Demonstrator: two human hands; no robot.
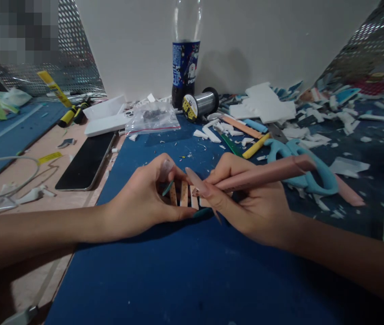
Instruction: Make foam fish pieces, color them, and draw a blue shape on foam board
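My right hand [242, 205] grips a pink marker [266, 171] like a pen, its tip pointing left onto a small piece with pink and white stripes [183, 195]. My left hand [144, 198] curls around that striped piece and pinches it against the blue cutting mat [178, 271]. The two hands meet fingertip to fingertip at the middle of the mat. Part of the striped piece is hidden under my fingers.
Teal scissors [309, 174] lie right of my right hand among white foam scraps [266, 106]. Behind stand a Pepsi bottle [185, 67], a wire spool [200, 104] and a plastic bag [151, 118]. A dark phone [86, 162] lies left of the mat. Coloured markers [246, 135] lie further back.
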